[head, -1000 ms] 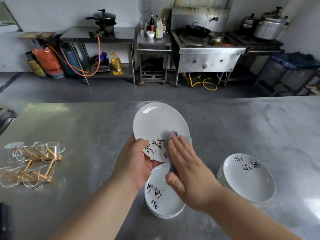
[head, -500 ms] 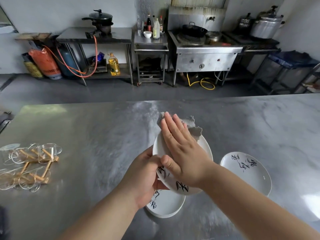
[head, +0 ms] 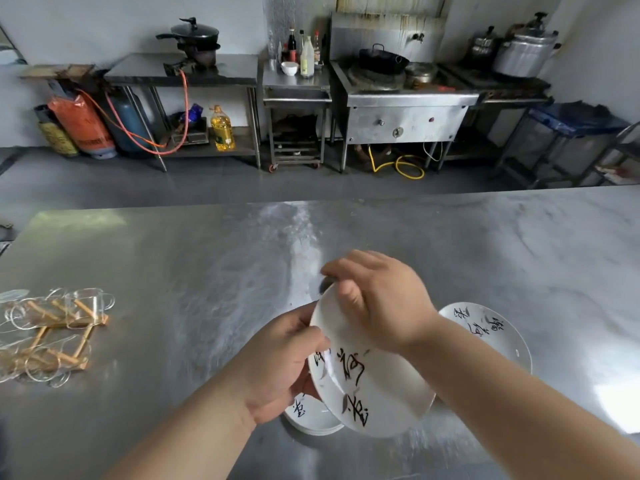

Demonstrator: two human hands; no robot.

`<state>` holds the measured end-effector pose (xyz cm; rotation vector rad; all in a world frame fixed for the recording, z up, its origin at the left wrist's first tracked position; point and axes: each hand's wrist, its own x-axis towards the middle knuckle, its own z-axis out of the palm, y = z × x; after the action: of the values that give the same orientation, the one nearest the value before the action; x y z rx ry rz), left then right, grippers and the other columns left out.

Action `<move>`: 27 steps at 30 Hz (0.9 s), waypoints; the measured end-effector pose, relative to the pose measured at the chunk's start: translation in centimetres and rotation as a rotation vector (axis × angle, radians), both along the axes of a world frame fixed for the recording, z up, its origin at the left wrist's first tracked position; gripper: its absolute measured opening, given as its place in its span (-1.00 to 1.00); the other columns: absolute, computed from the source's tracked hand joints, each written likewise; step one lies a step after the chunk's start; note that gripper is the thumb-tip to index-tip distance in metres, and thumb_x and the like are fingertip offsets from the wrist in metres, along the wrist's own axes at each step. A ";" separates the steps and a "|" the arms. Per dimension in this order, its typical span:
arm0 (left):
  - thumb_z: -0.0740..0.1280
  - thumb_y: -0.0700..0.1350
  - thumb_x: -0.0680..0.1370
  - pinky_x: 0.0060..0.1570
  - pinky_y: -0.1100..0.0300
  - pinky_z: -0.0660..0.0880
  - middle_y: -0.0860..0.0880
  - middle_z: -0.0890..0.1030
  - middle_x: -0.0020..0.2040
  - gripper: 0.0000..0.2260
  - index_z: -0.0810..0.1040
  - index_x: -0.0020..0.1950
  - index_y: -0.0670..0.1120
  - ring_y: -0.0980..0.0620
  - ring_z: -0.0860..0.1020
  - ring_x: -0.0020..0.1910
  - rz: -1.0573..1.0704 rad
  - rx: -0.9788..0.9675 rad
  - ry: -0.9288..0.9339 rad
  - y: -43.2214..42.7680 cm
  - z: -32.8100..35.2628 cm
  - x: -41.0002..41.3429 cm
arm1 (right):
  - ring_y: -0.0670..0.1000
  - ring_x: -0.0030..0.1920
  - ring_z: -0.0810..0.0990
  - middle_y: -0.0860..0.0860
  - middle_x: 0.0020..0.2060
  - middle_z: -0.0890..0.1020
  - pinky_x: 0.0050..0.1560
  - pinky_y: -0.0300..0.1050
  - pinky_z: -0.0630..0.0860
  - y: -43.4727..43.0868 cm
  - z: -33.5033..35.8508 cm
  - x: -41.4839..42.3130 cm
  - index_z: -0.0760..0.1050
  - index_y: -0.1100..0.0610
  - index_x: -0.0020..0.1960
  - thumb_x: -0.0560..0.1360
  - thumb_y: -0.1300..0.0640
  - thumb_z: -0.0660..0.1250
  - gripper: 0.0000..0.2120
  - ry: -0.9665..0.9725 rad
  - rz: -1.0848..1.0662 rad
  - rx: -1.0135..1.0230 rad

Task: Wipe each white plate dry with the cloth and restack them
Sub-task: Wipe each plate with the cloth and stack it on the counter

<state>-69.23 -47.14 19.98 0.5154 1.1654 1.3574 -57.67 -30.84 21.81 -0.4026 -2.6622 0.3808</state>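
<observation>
Far left on the steel table (head: 207,271): clear glass cups (head: 88,304) lying tipped on a wooden rack (head: 62,341), empty as far as can be told.

Left hand (head: 277,358), fingers curled in, thumb over the near face, pinching the left rim of a white plate (head: 370,375). Plate held tilted above the table, painted black brush marks facing up, lower edge toward the camera.

Beneath that plate, partly hidden by hand and plate, a low stack of white plates (head: 311,422) resting on the table, only its near left edge and a bit of dark lettering showing.

Right hand (head: 377,306) laid over the top rim of the held plate, fingers bent down and closed around the edge, thumb on the near face. A small dark grey scrap at the fingertips, just past the rim, likely the cloth (head: 327,282); too little showing to be sure how much is gripped.

Right of the hands, a second stack of plates (head: 491,334) on the table, top one face up with the same black marks, partly covered by the right forearm.

Back wall, left to right: gas cylinders (head: 83,126), a black lidded pot (head: 195,32) on a burner, a bottle of yellow oil (head: 221,128) on a lower shelf, sauce bottles and a small white bowl (head: 289,67) on a cart, a dark wok (head: 382,60) on the stove, a large metal pot (head: 523,50); contents of pots and wok not visible.
</observation>
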 end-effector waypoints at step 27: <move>0.35 -0.12 0.44 -0.12 -0.13 0.72 -0.29 0.69 -0.02 -0.54 0.52 0.34 -0.16 -0.25 0.72 -0.11 0.515 -0.057 -0.459 8.8 0.4 7.6 | -0.24 -0.29 0.62 -0.32 -0.04 0.70 -0.21 -0.44 0.44 6.3 -2.0 14.7 0.60 -0.15 0.30 0.65 -0.28 0.06 -0.55 0.310 -0.069 -0.729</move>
<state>-61.62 -38.30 20.39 -0.1579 0.9783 1.7568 -42.93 -24.54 19.81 -0.5846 -2.1268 1.2826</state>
